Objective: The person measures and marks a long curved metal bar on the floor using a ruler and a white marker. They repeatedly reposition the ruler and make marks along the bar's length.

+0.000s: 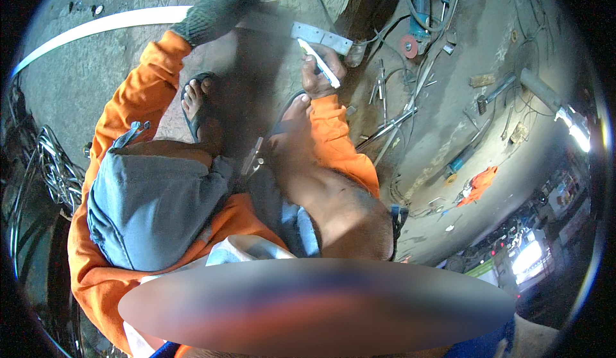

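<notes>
In a dark knitted glove, my left hand [217, 17] is closed over a long pale flat strip [122, 19] that runs off to the left edge. Its fingertips are partly hidden. Between the fingers of my bare right hand [324, 70] is a white marker pen [319, 63], tilted with its upper end close to a flat metal piece with small holes [321, 38]. Shadow and blur lie between this piece and the glove, so I cannot tell whether it is the strip's other end.
To the right lie an angle grinder [418, 21] with a reddish disc, a second grinder [459, 164], an orange cloth [478, 186], cables and metal rods [388, 127]. A lit tube lamp [572, 127] is farther right. Coiled black cable [58, 172] sits at left. My sandalled feet are below the strip.
</notes>
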{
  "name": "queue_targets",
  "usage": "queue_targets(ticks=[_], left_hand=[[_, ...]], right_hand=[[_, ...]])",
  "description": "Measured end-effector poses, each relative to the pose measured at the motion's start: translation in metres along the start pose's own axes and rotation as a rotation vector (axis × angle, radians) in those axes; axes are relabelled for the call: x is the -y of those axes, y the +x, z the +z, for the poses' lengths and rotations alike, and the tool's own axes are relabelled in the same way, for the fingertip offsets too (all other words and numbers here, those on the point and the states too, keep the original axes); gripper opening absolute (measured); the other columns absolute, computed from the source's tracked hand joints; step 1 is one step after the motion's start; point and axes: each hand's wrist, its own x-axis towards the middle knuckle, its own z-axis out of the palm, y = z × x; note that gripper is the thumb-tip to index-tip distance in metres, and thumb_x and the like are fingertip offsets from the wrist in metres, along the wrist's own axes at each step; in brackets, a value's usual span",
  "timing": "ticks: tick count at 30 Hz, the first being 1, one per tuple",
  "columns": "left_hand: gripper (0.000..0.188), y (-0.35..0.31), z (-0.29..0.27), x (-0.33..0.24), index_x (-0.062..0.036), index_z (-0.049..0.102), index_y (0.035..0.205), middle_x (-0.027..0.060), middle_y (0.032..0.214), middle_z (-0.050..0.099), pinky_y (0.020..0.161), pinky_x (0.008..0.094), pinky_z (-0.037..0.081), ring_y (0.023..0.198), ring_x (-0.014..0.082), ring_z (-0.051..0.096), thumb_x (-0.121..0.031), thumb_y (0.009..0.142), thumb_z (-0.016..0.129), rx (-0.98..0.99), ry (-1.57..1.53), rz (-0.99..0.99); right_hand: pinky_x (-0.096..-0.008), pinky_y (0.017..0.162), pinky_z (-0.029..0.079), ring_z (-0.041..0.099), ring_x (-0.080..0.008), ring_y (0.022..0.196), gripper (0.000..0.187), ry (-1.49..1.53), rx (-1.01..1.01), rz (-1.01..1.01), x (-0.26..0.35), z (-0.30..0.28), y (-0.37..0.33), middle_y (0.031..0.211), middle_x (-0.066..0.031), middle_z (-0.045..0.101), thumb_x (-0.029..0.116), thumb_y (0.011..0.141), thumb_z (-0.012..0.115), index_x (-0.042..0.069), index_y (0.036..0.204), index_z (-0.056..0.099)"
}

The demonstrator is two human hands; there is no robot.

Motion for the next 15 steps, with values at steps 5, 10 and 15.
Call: queue_targets(ticks=[5, 10, 15], left_hand=[[0.026, -0.037, -0.027, 0.018, -0.0028, 0.065, 0.121, 0.0202, 0.110, 0.067, 0.091, 0.0436, 0.053, 0.102, 0.0390, 0.064, -0.008, 0.097, 0.055, -0.064, 0.024, 0.069], [0.030, -0.051, -0.034, 0.018, -0.0046, 0.066, 0.123, 0.0199, 0.113, 0.066, 0.096, 0.0439, 0.051, 0.107, 0.0388, 0.062, -0.006, 0.096, 0.054, 0.018, 0.003, -0.041], [0.029, -0.045, -0.032, 0.010, -0.0056, 0.067, 0.120, 0.0186, 0.113, 0.066, 0.096, 0.0444, 0.051, 0.107, 0.0385, 0.062, -0.005, 0.093, 0.057, 0.074, -0.038, 0.006]], right_hand=[[-0.0343, 0.074, 0.059, 0.073, -0.0255, 0.081, 0.046, 0.081, -0.186, 0.012, 0.009, -0.011, -0.014, 0.107, -0.0198, 0.070, 0.033, 0.102, 0.057, -0.006, 0.126, 0.055], [-0.0409, 0.089, 0.056, 0.070, -0.0305, 0.098, 0.056, -0.026, -0.420, 0.036, -0.001, -0.044, 0.000, 0.117, -0.0238, 0.066, 0.038, 0.108, 0.044, -0.005, 0.144, 0.041], [-0.0446, 0.103, 0.049, 0.062, -0.0374, 0.120, 0.060, -0.312, -0.102, -0.012, -0.013, -0.066, 0.013, 0.132, -0.0241, 0.061, 0.009, 0.089, 0.065, 0.001, 0.145, 0.043]])
